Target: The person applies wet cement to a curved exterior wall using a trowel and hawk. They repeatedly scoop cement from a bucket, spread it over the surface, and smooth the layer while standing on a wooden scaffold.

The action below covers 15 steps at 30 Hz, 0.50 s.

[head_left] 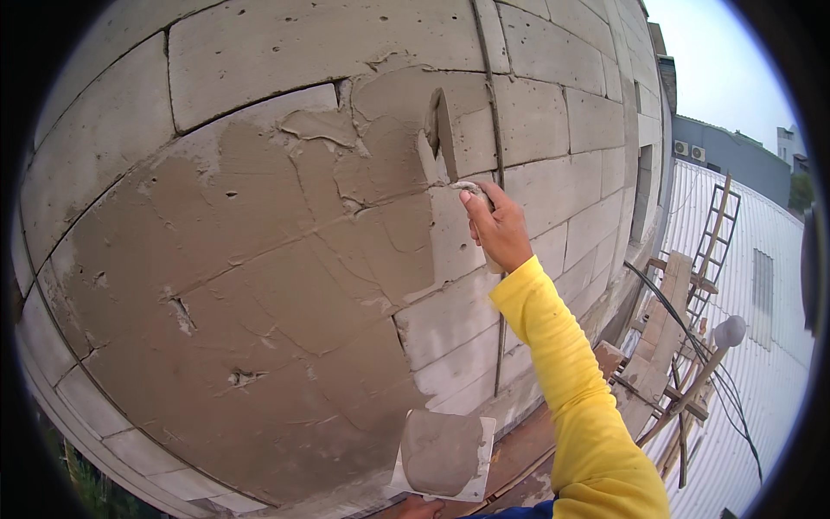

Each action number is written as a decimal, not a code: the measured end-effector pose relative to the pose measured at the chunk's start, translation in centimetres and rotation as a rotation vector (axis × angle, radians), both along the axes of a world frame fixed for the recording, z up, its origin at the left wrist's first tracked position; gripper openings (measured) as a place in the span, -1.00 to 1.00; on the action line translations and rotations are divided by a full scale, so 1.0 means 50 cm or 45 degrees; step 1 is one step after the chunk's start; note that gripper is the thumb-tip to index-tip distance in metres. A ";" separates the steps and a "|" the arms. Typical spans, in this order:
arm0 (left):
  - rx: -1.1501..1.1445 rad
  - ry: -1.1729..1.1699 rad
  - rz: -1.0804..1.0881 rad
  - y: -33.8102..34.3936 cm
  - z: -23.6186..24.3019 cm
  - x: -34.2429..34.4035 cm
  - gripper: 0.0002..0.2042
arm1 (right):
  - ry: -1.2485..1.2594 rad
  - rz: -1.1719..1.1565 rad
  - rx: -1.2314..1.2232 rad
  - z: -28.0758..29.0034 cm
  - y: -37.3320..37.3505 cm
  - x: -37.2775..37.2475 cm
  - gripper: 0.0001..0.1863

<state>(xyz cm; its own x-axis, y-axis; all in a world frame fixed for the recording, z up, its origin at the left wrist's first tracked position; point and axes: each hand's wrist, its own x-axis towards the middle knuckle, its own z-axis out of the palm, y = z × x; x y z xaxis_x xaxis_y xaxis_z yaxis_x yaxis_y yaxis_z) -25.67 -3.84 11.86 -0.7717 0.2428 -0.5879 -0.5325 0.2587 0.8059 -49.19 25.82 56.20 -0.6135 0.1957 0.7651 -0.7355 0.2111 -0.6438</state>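
Observation:
My right hand, in a yellow sleeve, grips the pale handle of a metal trowel, whose blade is seen nearly edge-on against the block wall. Grey mortar coats a broad patch of the wall to the left and around the blade, with ridges and small gaps in it. At the bottom centre, my left hand, partly cut off, holds a square hawk bearing a smooth load of mortar.
A plank walkway runs below the wall, with a metal ladder frame, crossed timber pieces and dangling black cables. A white corrugated roof lies beyond. A grey building with air-conditioner units stands farther back. Greenery shows at the lower left.

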 end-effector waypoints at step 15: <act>0.012 0.066 -0.048 -0.003 0.009 -0.003 -0.80 | 0.357 -0.860 0.635 -0.106 -0.114 -0.007 -0.66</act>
